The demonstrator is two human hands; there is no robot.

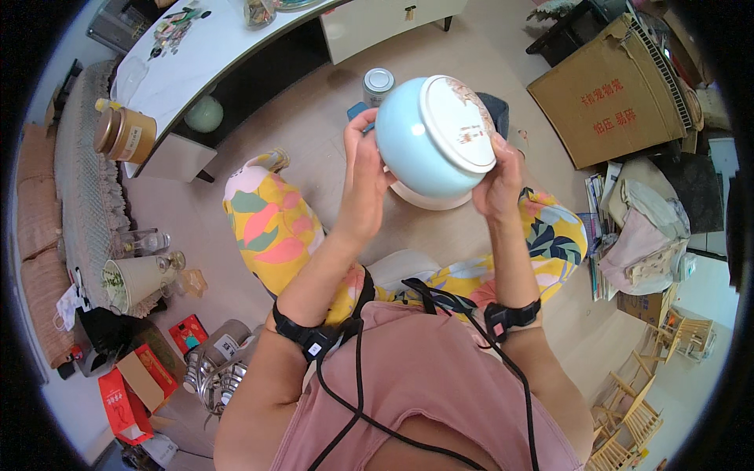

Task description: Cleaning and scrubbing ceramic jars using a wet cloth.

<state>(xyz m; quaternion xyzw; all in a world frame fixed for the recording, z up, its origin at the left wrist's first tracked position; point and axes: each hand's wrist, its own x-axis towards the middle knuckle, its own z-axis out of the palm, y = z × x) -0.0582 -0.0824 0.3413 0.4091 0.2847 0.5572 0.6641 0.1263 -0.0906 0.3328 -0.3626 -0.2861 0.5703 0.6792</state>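
Both hands hold a pale blue, rounded ceramic jar [406, 141] above the floor, tilted. Its white round face, with a brownish picture and some writing, is turned to the upper right. My left hand [366, 176] grips the jar's left side, and my right hand [500, 176] has its fingers at the lower right edge of the white face. Partly hidden below the jar is a whitish round object [433, 202]. Just beyond stands a metal-lidded can [378, 82], with a blue item [357, 112] beside it. A dark blue thing shows behind the jar at the right.
A white-topped cabinet [194, 59] curves across the upper left, bearing a gold-lidded jar [138, 135]. A large cardboard box [595, 100] stands at the upper right, above a pile of cloth [642, 247]. Red boxes [121, 406] and metal ware [221, 365] lie at the lower left.
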